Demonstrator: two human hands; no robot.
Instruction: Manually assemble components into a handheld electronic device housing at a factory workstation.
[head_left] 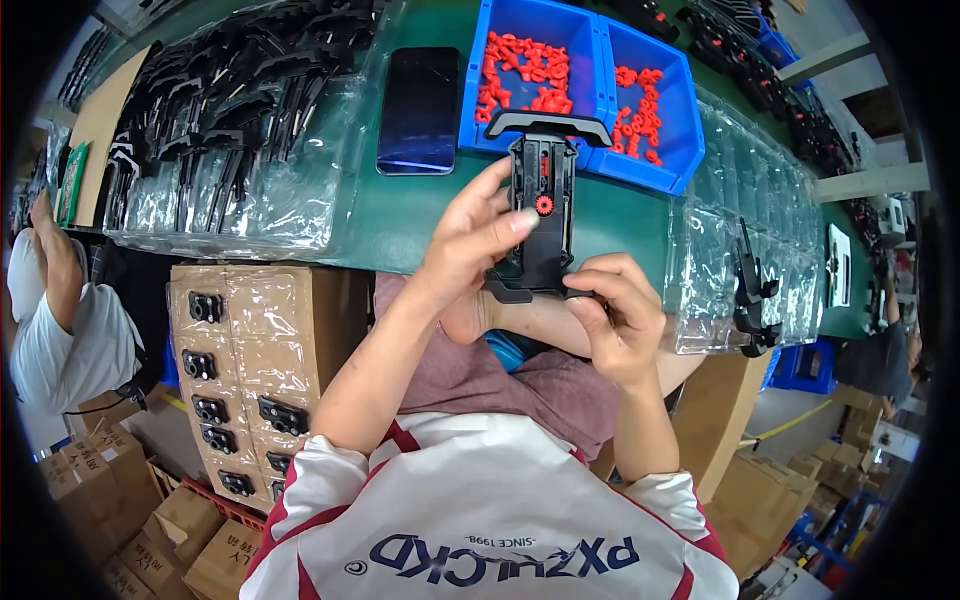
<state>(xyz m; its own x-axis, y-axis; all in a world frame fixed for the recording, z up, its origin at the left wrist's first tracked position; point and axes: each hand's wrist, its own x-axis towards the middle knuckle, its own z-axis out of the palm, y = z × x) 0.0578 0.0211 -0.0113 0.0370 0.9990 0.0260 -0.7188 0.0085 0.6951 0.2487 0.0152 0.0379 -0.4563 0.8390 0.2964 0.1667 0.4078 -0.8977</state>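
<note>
My left hand (470, 245) grips a black plastic clamp-like holder (543, 245) by its left side, the thumb lying on its face next to a small red gear (544, 205). A wide curved jaw (550, 124) tops the holder and overlaps the front of the blue bins. At its lower right corner my right hand (622, 310) pinches the bottom edge between thumb and fingers; whether a small part is also in that pinch is hidden. The holder is above the green table edge, its open inner side facing up.
Two joined blue bins (590, 85) hold small red plastic parts (525, 70). A dark smartphone (418, 110) lies left of them. Clear plastic trays with black parts (235, 150) stand at left; another clear tray (700, 245) is at right. A carton (255, 350) stands below.
</note>
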